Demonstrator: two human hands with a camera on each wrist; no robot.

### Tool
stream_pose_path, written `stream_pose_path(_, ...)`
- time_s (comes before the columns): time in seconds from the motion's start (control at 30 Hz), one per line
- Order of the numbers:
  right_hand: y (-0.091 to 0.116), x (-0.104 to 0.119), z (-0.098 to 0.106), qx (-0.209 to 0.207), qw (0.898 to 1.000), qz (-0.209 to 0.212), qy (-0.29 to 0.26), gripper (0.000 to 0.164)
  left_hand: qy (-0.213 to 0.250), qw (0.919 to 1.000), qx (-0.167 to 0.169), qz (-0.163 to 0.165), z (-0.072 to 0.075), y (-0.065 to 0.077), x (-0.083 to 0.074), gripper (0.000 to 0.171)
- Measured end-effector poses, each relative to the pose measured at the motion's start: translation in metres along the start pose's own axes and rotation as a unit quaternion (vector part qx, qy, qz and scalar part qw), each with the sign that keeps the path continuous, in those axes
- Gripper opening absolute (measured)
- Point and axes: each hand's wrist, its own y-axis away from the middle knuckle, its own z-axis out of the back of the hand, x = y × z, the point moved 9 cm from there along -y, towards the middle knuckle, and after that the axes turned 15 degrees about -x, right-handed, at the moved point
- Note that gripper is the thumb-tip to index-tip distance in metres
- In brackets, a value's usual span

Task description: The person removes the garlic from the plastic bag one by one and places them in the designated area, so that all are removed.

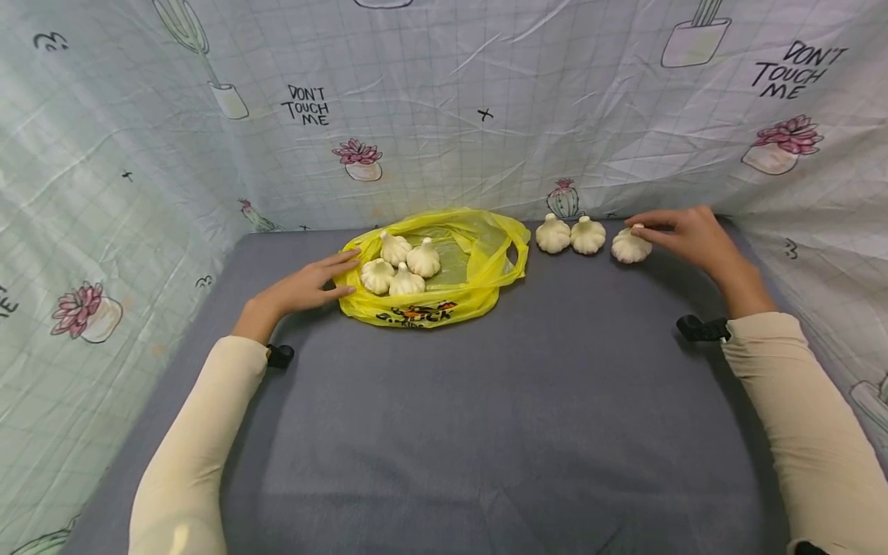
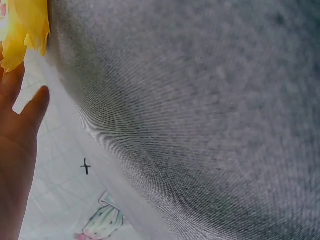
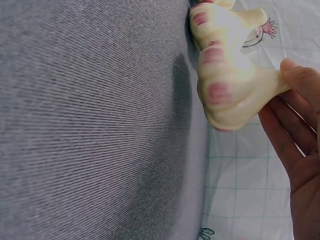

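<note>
At the back right, my right hand [image 1: 694,235] pinches a garlic bulb [image 1: 631,245] by its stem, between thumb and fingers. The right wrist view shows the same garlic bulb [image 3: 227,90], cream with pinkish patches, its underside close over the cloth. My left hand [image 1: 305,287] touches the left edge of a yellow plastic bag [image 1: 479,297] with fingers extended and spread. Several garlic bulbs [image 1: 423,258] lie in the left part of the bag, whose mouth gapes upward. In the left wrist view, the fingers of my left hand [image 2: 17,130] reach up to the yellow plastic.
Two more garlic bulbs [image 1: 553,233] stand side by side between the bag and my right hand. Grey cloth [image 1: 472,416] covers the table. A printed curtain [image 1: 444,100] hangs along the back and both sides, close behind the bulbs.
</note>
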Motion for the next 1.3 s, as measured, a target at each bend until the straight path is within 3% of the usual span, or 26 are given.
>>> stream_pose_path(0.27,-0.009,-0.011,-0.007,0.034,0.999,-0.026,0.015,0.021,-0.002,0.9999,0.013,-0.001,-0.006,-0.002,0.004,0.081)
stream_pose_path(0.73,-0.012,-0.021,-0.015,0.093,0.992,-0.086,0.025,0.031,0.013,0.9999,-0.007,0.005,-0.003,-0.004,0.008,0.081)
stream_pose_path(1.3,-0.012,-0.014,-0.023,0.066,0.997,-0.044,-0.001,0.024,0.010,0.9999,-0.013,-0.001,0.000,-0.005,0.007,0.081)
